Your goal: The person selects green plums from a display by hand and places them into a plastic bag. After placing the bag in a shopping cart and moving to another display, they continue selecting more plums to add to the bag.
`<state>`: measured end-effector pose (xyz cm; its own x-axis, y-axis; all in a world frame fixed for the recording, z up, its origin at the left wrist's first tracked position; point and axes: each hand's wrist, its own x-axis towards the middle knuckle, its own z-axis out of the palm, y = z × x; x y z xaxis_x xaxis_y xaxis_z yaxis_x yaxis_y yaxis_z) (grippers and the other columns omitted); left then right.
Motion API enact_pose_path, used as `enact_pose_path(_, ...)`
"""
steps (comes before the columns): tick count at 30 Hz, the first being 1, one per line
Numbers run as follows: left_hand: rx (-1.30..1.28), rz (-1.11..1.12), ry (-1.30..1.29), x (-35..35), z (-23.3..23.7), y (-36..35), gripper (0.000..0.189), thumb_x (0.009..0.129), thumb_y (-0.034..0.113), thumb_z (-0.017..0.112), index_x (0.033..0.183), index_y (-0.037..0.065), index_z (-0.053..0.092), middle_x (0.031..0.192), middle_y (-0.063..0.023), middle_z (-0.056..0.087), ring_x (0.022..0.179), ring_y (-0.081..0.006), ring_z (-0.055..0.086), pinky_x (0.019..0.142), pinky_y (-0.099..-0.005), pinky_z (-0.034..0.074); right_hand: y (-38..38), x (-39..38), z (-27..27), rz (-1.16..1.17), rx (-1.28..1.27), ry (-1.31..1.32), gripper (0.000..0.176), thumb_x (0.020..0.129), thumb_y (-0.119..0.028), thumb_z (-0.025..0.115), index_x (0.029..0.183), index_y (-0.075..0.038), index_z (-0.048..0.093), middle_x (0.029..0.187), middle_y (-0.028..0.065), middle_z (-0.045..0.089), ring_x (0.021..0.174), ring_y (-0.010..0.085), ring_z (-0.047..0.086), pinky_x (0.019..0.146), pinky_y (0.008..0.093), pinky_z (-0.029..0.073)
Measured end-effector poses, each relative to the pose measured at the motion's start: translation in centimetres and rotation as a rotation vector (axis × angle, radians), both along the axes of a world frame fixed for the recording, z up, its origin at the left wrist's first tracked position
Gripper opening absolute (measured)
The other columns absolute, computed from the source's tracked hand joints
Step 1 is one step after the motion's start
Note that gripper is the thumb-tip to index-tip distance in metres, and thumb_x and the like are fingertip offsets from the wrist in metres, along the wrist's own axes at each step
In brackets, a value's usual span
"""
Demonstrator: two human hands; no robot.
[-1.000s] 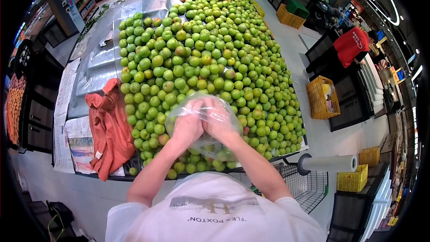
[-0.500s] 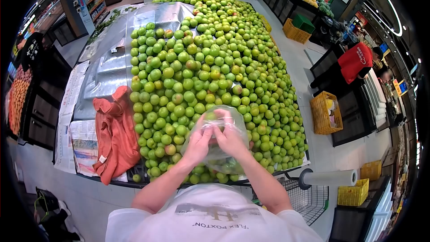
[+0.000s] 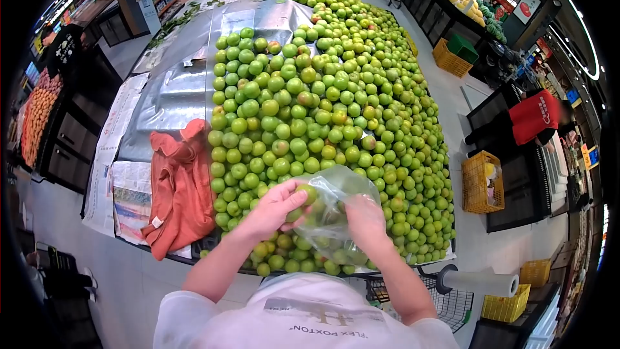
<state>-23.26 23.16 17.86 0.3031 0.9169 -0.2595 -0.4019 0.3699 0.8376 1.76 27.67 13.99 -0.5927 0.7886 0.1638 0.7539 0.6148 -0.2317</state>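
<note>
A clear plastic bag point(image 3: 345, 184) hangs over the near part of a heap of green plums point(image 3: 284, 106). My right hand point(image 3: 365, 221) grips the bag, partly inside or behind its film; which cannot be told. To the left, my left hand point(image 3: 279, 208) is closed around one green plum point(image 3: 309, 194), with the thumb on top, close beside the bag's left edge. Green shapes show through the film, but whether they lie inside or beneath it I cannot make out.
A coral-red cloth point(image 3: 182, 187) lies on newspaper left of the heap. A bag roll point(image 3: 481, 282) is mounted at the near right, above a wire shopping cart point(image 3: 452, 307). Yellow crates point(image 3: 482, 182) stand on the floor at right, by a person in a red vest point(image 3: 535, 117).
My hands, together at the bag before, are now apart. My left hand has moved left and has taken hold of a plum. The bag has shifted right with my right hand.
</note>
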Motion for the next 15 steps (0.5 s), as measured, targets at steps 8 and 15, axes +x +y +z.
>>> enact_pose_path(8, 0.643, 0.272, 0.988, -7.1, 4.9, 11.1, 0.035, 0.098, 0.023, 0.069, 0.123, 0.003, 0.056, 0.093, -0.0037, 0.066, 0.073, -0.0110, 0.059, 0.065, -0.0281, 0.048, 0.5, -0.5, -0.4, -0.007, -0.132, -0.217, 0.031, 0.086, -0.001, 0.059, 0.117, -0.004, 0.062, 0.122, 0.0206, 0.058, 0.106, 0.0382, 0.062, 0.091, 0.0477, 0.053)
enact_pose_path(15, 0.769, 0.595, 1.654, -10.5, 5.1, 24.9, 0.038, 0.096, 0.030, 0.068, 0.119, 0.001, 0.057, 0.102, -0.0216, 0.069, 0.090, -0.0405, 0.066, 0.083, -0.0492, 0.052, 1.3, 0.7, 0.5, 0.036, -0.323, -0.209, 0.044, 0.086, -0.003, 0.059, 0.129, -0.004, 0.053, 0.131, 0.0266, 0.055, 0.119, 0.0440, 0.057, 0.099, 0.0551, 0.049)
